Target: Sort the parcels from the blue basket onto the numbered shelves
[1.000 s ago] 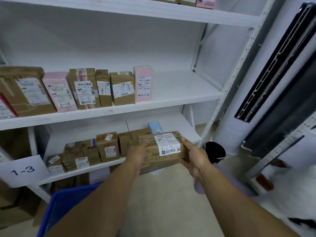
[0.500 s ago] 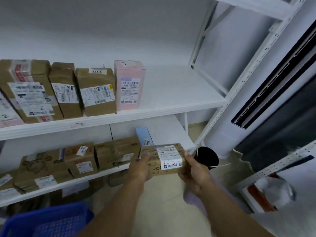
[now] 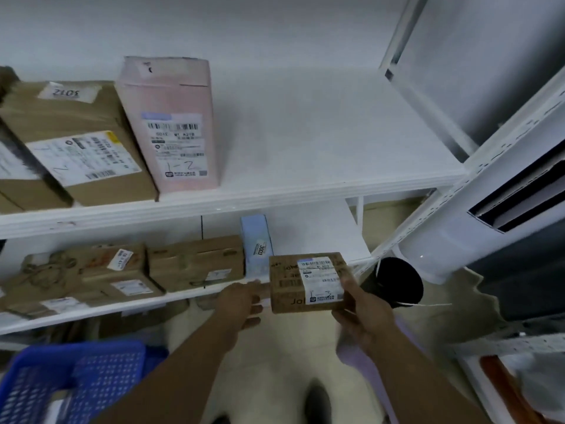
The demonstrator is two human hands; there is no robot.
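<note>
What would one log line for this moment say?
parcel: at lower shelf front | right hand: grips parcel | left hand: at its left end

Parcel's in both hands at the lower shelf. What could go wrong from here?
The parcel is right beside the upright blue box on the lower shelf; sliding it in could tip that box.
Only the right hand seems to wrap it; the left hand just touches its end, so it could slip.
The free spot is at the shelf's right end, by a black bin; set too far right, it may fall off.
</note>
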